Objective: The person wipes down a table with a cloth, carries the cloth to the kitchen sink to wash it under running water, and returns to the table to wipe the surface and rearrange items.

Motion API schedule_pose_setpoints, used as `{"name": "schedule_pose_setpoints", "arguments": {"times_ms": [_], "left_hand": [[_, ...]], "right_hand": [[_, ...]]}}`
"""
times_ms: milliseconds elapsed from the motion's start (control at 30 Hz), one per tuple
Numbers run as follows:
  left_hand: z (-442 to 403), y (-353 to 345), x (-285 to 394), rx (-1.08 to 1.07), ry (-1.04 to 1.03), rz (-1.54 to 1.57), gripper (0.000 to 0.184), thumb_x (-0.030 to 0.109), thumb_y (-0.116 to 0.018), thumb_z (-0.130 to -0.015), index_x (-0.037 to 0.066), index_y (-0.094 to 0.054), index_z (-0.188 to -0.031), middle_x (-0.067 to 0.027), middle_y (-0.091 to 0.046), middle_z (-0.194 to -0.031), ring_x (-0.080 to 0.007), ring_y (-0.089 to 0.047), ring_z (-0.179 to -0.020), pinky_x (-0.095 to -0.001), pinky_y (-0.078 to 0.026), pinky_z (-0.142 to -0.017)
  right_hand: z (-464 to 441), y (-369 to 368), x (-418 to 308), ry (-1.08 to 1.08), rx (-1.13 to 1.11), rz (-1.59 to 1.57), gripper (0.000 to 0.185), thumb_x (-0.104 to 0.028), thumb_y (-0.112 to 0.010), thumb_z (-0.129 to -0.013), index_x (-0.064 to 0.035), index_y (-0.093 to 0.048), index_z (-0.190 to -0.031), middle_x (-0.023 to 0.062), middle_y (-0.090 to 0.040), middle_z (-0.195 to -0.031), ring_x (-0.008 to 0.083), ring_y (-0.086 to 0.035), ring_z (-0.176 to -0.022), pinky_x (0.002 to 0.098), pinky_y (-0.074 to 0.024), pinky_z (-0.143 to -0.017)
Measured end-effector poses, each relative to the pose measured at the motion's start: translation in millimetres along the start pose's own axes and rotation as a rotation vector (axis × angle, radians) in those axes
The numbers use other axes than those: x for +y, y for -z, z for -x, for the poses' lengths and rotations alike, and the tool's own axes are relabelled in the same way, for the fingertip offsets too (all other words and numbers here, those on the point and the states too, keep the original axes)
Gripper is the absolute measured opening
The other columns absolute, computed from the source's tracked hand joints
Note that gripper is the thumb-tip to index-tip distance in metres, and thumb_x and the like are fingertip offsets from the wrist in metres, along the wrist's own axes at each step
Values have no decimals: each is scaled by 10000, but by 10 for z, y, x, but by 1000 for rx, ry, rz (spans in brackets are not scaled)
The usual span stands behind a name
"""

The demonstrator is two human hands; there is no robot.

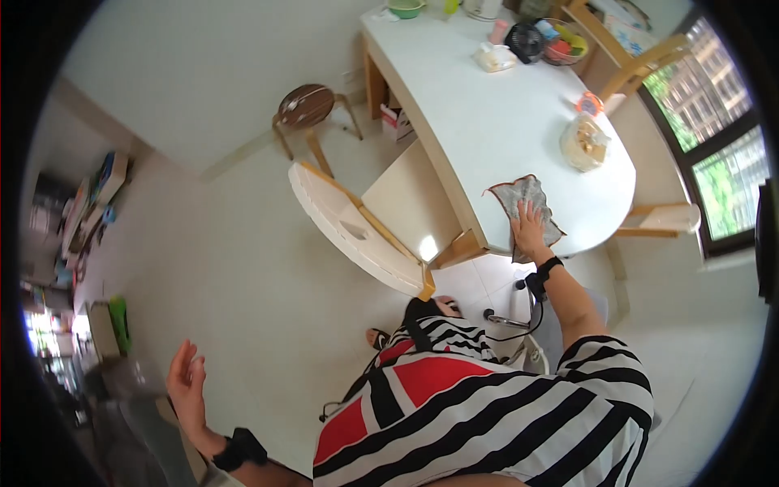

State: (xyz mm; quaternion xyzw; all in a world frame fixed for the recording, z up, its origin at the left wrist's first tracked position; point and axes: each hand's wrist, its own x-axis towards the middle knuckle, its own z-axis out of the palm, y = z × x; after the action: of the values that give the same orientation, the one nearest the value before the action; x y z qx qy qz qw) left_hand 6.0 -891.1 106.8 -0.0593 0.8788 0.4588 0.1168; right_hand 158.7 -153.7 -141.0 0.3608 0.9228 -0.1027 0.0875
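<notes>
Under my right hand [529, 230] lies a grey cleaning cloth [519, 191] with a dark reddish edge, spread on the near end of the white table [454, 105]. The fingers rest flat and apart on the cloth, and one corner of it hangs over the table's edge. My left hand [188, 388] is raised in the air at the lower left, well away from the table. Its fingers point upward, loosely extended, with nothing in them. A black band sits on each wrist.
A bag of food [585, 144] and an orange round item [590, 104] stand beyond the cloth. Farther back are a tissue pack [495, 58], a black fan [525, 42] and a fruit basket [565, 45]. A chair [357, 231] and a stool [306, 106] stand left of the table.
</notes>
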Motion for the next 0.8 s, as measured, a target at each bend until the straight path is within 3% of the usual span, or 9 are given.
{"name": "schedule_pose_setpoints", "arguments": {"times_ms": [200,267,300,467,500,600,667,733,800], "left_hand": [[-507,-243,441,-20,-54,34,472,208,-617,-963,84,-510,-1405,-122,-600,-1294,-192,-603,-1093,-305,-482,-868],[-883,-265,541,-58,-101,19,476,210,-617,-963,88,-506,-1409,-121,-601,-1294,-184,-604,-1084,-302,-481,-867],[-1026,-221,615,-83,-125,11,480,212,-619,-961,87,-505,-1410,-123,-602,-1293,-183,-604,-1081,-300,-482,-863],[-1793,-83,1093,-209,-175,-41,484,209,-624,-958,76,-503,-1408,-139,-603,-1288,-184,-611,-1068,-290,-481,-851],[-2033,-11,1203,-245,-204,-69,477,192,-619,-959,69,-503,-1405,-145,-604,-1286,-187,-613,-1064,-290,-483,-853],[-2701,60,1452,-299,-246,-85,468,163,-613,-958,57,-505,-1401,-152,-605,-1282,-191,-615,-1061,-286,-483,-856],[-3134,49,1617,-312,-268,-86,465,149,-610,-957,53,-506,-1399,-154,-606,-1280,-191,-615,-1062,-284,-481,-857],[-3523,-68,1740,-440,-312,-87,474,148,-625,-946,45,-510,-1394,-148,-615,-1266,-174,-611,-1070,-272,-476,-849],[-3911,-210,1852,-509,-345,-135,479,149,-633,-940,49,-512,-1393,-147,-620,-1255,-156,-608,-1050,-265,-474,-839]], "right_hand": [[-122,-52,393,-105,35,-114,640,-386,-452,-992,-197,-209,-1553,160,-114,-1621,471,-110,-1461,669,-179,-1114],[-126,-99,309,-88,143,-75,619,-323,-508,-973,-192,-274,-1531,171,-207,-1595,493,-207,-1425,625,-249,-1109],[-233,-259,346,-31,301,-60,567,-221,-560,-936,-197,-391,-1478,175,-357,-1527,480,-348,-1354,549,-323,-1093],[-69,-144,329,-158,486,-115,474,-80,-599,-865,-195,-582,-1324,134,-567,-1359,372,-522,-1173,476,-395,-1023],[-101,-207,379,-60,610,-162,431,-78,-603,-861,-197,-623,-1274,139,-609,-1302,381,-575,-1065,454,-450,-939],[-63,-40,470,-417,212,-817,306,-135,-596,-932,-55,-625,-1226,119,-669,-1143,272,-644,-947,402,-520,-817],[329,210,301,-490,22,-1537,327,-175,-577,-972,1,-590,-1247,78,-659,-1125,209,-633,-1010,355,-517,-862],[878,790,-160,-322,-61,-1775,368,-216,-559,-985,-2,-559,-1284,70,-650,-1159,213,-630,-1057,327,-513,-907],[1430,1156,-547,-317,125,-1811,419,-265,-557,-989,2,-537,-1311,81,-634,-1214,226,-624,-1090,355,-510,-951]]}}
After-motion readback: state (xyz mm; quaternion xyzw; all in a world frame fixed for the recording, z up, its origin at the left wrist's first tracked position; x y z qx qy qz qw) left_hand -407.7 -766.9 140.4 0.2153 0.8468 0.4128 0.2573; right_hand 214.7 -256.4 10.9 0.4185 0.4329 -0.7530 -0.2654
